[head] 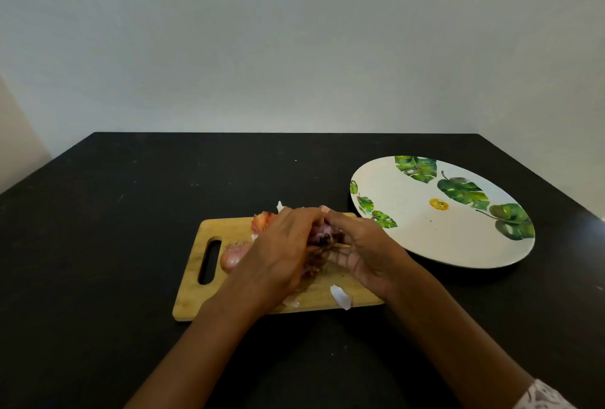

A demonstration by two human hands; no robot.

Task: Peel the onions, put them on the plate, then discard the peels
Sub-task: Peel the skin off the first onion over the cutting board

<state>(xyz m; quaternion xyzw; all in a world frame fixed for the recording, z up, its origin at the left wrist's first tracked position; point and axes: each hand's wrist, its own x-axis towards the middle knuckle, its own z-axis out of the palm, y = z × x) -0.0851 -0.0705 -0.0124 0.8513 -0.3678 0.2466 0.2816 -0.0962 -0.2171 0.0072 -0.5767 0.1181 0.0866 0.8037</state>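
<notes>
- The left hand [281,254] and the right hand [363,251] both grip one purple-red round onion [324,235], fingers curled around it, just above the pale wooden cutting board [196,294].
- I think it is best to hold it firmly with one hand and pull the dry skin off in strips from the root end.
- Its skin looks dark and partly loose.
</notes>
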